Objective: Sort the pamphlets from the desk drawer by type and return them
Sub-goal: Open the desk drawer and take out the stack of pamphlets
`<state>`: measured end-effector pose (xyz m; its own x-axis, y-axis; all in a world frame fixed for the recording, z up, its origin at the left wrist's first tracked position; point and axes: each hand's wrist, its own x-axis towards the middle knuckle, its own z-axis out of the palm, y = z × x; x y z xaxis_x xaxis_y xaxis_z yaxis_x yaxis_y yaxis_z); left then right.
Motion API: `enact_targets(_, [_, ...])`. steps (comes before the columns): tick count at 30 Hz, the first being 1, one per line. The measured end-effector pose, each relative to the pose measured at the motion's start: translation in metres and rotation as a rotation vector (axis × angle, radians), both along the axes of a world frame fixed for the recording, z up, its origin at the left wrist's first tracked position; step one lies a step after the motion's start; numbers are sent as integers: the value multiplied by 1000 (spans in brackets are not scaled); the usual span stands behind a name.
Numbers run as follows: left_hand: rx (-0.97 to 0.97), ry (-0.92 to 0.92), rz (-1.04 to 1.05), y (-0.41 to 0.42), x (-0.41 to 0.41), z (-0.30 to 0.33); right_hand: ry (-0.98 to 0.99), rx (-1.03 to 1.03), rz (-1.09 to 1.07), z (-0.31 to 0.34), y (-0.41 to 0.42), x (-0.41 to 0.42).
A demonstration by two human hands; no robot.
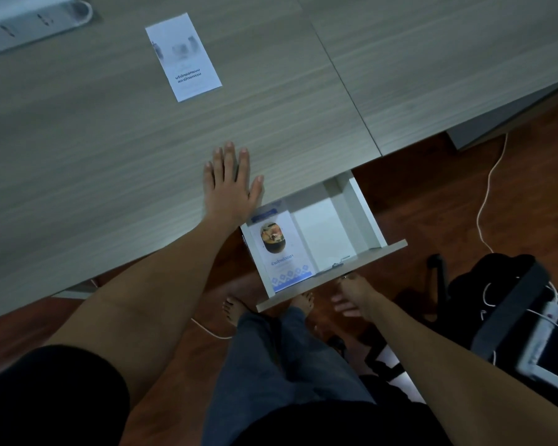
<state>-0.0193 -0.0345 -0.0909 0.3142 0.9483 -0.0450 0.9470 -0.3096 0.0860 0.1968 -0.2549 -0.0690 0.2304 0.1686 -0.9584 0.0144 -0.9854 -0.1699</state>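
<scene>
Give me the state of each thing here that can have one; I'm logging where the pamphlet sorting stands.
Drawer: pulled open.
Pamphlet in drawer: lying flat in the left part, face up.
Pamphlet on desk: lying flat, face up, apart from the hands.
Left hand: open, palm flat on the desk, holding nothing.
Right hand: at the drawer's front edge; grip unclear.
Power strip: cables plugged in.
</scene>
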Motion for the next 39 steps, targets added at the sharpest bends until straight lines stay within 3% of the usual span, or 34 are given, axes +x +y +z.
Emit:
enact_targets(4, [-59, 39, -3, -1, 2, 4, -39, -71, 126, 0, 0, 0])
enact_targets(7, [-155, 71, -16, 4, 0, 16, -88, -259, 517, 14, 20, -1])
enact_targets(9, [-216, 71, -29, 7, -1, 24, -2, -437, 839, 35, 44, -1])
enact_targets(12, [-279, -19, -14, -3, -6, 35, 79, -550, 1032, 55, 81, 3])
enact_targets(14, [-233, -88, 49, -23, -9, 39, 30, -438, 988, 63, 100, 6])
enact_targets(18, [-178, -249, 317, -80, -7, 49, -163, 37, 782, 55, 124, 8])
enact_targets(21, [-118, -264, 356, -117, 0, 55, -212, 225, 731, 42, 126, 1])
enact_targets(28, [-270, -367, 463, -159, 23, 44, -167, 282, 683, 21, 107, -19])
enact_targets(33, [-308, -524, 397, -152, 38, 40, -119, 316, 580, 4, 107, -24])
enact_targets(35, [-374, -631, 492, -149, 45, 38, -97, 331, 537, -3, 111, -26])
enact_targets(39, [-535, -642, 647, -145, 55, 29, -30, 326, 480, -16, 116, -29])
